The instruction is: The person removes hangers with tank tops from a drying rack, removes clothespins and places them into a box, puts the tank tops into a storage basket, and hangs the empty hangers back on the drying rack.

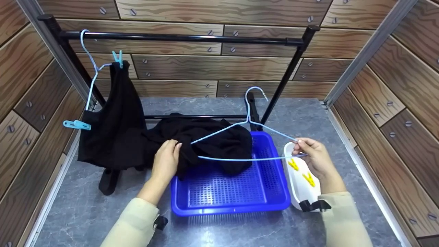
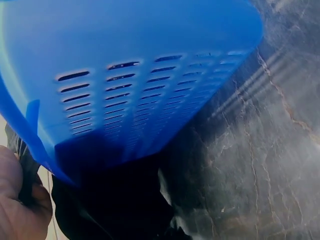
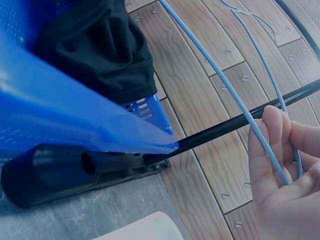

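Observation:
A light blue wire hanger [image 1: 233,160] is held up in front of me with its hook upward. Near its right corner, my right hand [image 1: 317,161] pinches it between thumb and fingers; in the right wrist view, the wire [image 3: 220,80] passes across those fingers. My left hand [image 1: 166,161] grips a black garment [image 1: 236,145] around the hanger's left end, which the cloth hides. Much of that garment lies bunched over the back of a blue basket [image 1: 233,210]. In the left wrist view, dark fabric shows between the left thumb and fingers [image 2: 42,200].
On the black rack [image 1: 178,36], another black garment [image 1: 116,137] hangs at the left from a hanger, with blue clothespins [image 1: 118,59] on it. A white tray [image 1: 301,192] holding yellow clothespins [image 1: 308,179] stands right of the basket. Wood-patterned walls enclose the area.

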`<state>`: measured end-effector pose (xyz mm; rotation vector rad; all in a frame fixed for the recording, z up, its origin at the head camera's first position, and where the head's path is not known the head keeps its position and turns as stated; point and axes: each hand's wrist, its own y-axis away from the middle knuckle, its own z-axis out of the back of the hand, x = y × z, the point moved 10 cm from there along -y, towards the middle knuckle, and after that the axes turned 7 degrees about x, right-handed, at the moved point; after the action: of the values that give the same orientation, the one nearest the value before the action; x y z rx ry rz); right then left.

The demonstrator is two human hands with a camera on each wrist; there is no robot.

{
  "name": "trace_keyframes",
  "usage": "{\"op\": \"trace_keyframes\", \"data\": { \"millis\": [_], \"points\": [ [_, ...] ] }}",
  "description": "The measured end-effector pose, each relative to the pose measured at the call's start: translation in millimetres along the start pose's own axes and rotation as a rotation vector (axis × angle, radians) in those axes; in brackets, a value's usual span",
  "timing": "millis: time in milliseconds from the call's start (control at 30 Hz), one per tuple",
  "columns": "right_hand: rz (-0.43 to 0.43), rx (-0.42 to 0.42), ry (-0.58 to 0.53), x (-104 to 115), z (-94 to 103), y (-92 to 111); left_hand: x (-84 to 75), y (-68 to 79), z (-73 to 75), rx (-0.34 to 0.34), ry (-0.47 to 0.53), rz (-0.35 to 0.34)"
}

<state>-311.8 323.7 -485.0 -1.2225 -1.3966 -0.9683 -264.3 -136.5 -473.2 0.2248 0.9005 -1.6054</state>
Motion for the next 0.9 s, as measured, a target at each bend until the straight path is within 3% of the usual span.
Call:
{"op": "trace_keyframes", "data": {
  "millis": [200,533,900],
  "points": [
    [0.004,0.003,-0.026,-1,3.9,1,2.2,-0.4,-0.7,-0.011,-0.005,0.014],
    [0.019,0.016,-0.055,4,7.4,2,12.1,-0.4,-1.6,-0.010,0.010,0.095],
    [0.028,0.029,-0.079,4,7.3,2,-1.4,-2.3,-2.9,0.034,-0.021,0.033]
  ]
}}
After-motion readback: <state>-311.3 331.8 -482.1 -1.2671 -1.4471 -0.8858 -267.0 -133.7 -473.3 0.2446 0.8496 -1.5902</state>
